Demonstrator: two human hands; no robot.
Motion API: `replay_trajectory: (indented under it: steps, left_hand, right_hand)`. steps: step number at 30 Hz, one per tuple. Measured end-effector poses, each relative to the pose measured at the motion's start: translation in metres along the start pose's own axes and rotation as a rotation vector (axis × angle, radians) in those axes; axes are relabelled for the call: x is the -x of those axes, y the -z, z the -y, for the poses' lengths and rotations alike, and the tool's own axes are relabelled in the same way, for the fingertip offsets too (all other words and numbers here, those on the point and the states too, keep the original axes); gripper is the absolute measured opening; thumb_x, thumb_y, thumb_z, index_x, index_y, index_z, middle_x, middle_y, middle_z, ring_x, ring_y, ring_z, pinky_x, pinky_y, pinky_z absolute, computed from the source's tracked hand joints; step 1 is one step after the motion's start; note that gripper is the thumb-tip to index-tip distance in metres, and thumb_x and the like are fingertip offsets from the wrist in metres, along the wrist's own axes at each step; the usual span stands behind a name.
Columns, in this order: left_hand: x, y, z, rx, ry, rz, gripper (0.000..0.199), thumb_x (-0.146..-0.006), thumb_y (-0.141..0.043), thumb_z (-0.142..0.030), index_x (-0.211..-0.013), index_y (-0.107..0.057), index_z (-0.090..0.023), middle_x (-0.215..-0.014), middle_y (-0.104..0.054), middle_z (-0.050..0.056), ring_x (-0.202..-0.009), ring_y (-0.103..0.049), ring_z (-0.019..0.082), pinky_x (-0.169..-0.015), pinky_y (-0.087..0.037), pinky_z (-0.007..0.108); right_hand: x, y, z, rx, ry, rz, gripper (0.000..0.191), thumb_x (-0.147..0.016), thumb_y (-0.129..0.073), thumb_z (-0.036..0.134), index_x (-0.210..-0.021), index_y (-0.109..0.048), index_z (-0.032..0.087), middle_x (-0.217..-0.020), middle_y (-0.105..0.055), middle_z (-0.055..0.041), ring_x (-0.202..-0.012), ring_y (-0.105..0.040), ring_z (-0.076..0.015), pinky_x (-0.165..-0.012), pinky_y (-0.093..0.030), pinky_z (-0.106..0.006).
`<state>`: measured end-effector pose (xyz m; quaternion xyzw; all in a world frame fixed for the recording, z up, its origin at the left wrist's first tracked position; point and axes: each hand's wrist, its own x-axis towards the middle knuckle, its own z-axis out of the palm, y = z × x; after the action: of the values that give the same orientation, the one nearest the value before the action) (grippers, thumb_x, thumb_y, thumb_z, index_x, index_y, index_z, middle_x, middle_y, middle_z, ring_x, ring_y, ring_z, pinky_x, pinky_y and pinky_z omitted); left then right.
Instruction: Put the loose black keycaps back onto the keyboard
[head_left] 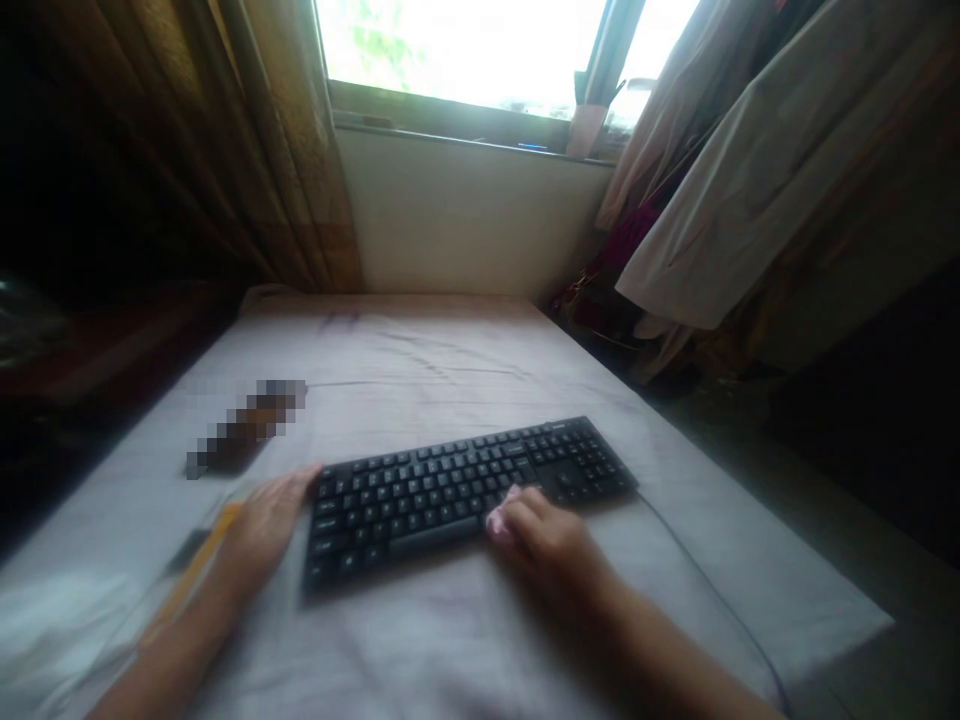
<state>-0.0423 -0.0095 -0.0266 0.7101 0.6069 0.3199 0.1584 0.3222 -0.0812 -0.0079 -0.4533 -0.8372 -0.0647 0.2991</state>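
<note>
A black keyboard point(450, 490) lies at a slant on a pale cloth-covered surface, keys facing up. My left hand point(266, 520) is at its left end, with the fingertips closed on the upper left corner; the thumb is hard to make out. Near the lower edge, right of the space bar, my right hand point(555, 535) pinches a small crumpled pink cloth point(504, 520) against the keys. Part of the cloth is hidden under the fingers. From the keyboard's right end a grey cable point(712, 585) runs down toward the front.
A blurred-out dark and orange object point(247, 425) lies to the left. Under my left forearm are a yellow strip point(199, 560) and a clear plastic sheet point(60, 620). Curtains point(285, 180) and hanging clothes point(720, 190) flank a bright window point(465, 50). The covered surface point(420, 340) ends at right.
</note>
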Motion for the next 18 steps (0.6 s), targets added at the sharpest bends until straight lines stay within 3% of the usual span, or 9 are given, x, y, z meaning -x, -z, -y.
replay_trajectory:
  steps: [4,10,15,18]
  left_hand:
    - [0.000,-0.001,-0.004,0.026,0.004,0.003,0.056,-0.093,-0.029,-0.054,-0.111,-0.072,-0.022,-0.116,-0.074,0.008,-0.114,-0.065,0.028,-0.106,-0.045,0.046]
    - [0.003,-0.001,-0.014,0.046,0.000,0.008,0.058,-0.094,-0.027,-0.055,-0.111,-0.071,-0.022,-0.115,-0.074,0.008,-0.114,-0.064,0.025,-0.105,-0.045,0.041]
    - [0.007,-0.003,-0.019,0.071,-0.003,0.006,0.056,-0.098,-0.024,-0.052,-0.112,-0.069,-0.023,-0.118,-0.072,0.008,-0.117,-0.061,0.024,-0.107,-0.043,0.042]
    - [0.008,-0.004,-0.019,0.107,0.000,0.006,0.049,-0.100,-0.031,-0.050,-0.112,-0.068,-0.021,-0.119,-0.070,0.010,-0.118,-0.060,0.025,-0.108,-0.041,0.047]
  right_hand:
    - [-0.011,-0.015,0.018,0.005,0.068,-0.052,0.022,-0.098,-0.046,0.016,-0.079,-0.057,0.018,-0.074,-0.062,-0.0034,-0.063,-0.060,-0.0119,-0.059,-0.047,-0.019]
    - [-0.026,-0.039,0.051,-0.089,0.062,-0.006,0.022,-0.098,-0.045,0.020,-0.080,-0.057,0.019,-0.074,-0.062,-0.0026,-0.062,-0.058,-0.0113,-0.056,-0.045,-0.018]
    - [-0.037,-0.027,0.067,-0.314,-0.043,0.221,0.008,-0.093,-0.055,0.018,-0.092,-0.062,0.021,-0.092,-0.066,-0.0039,-0.076,-0.065,-0.0131,-0.067,-0.051,-0.021]
    - [-0.045,-0.016,0.065,-0.313,0.038,0.329,0.010,-0.094,-0.055,0.016,-0.096,-0.064,0.021,-0.097,-0.068,-0.0044,-0.080,-0.066,-0.0135,-0.070,-0.051,-0.022]
